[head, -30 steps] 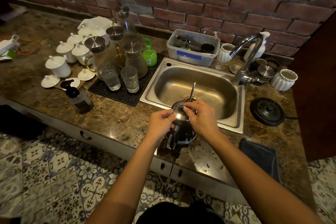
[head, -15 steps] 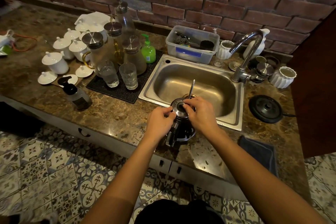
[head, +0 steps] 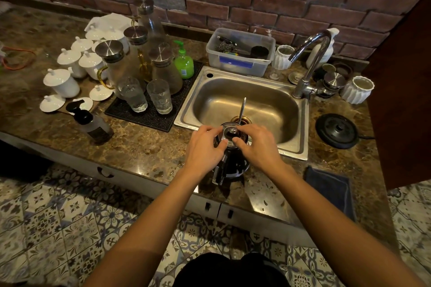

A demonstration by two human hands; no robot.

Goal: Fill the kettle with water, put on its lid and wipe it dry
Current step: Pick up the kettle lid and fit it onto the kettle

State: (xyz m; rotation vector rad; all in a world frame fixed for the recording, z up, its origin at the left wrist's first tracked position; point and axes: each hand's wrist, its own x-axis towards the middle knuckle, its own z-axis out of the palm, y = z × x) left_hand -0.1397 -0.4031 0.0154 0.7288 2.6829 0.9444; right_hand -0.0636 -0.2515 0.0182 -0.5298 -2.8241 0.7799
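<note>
A dark kettle (head: 233,165) stands on the marble worktop (head: 144,147) at the front edge of the steel sink (head: 186,119), its thin spout (head: 242,109) reaching out over the basin. Both hands meet on top of it: the left hand (head: 205,149) and the right hand (head: 258,147) pinch the round metal lid (head: 231,134) from either side with curled fingertips. To the right lie a folded dark cloth (head: 328,191) near the worktop's edge and the round black kettle base (head: 337,130) beyond it, while the curved tap (head: 312,58) rises at the sink's far right corner.
</note>
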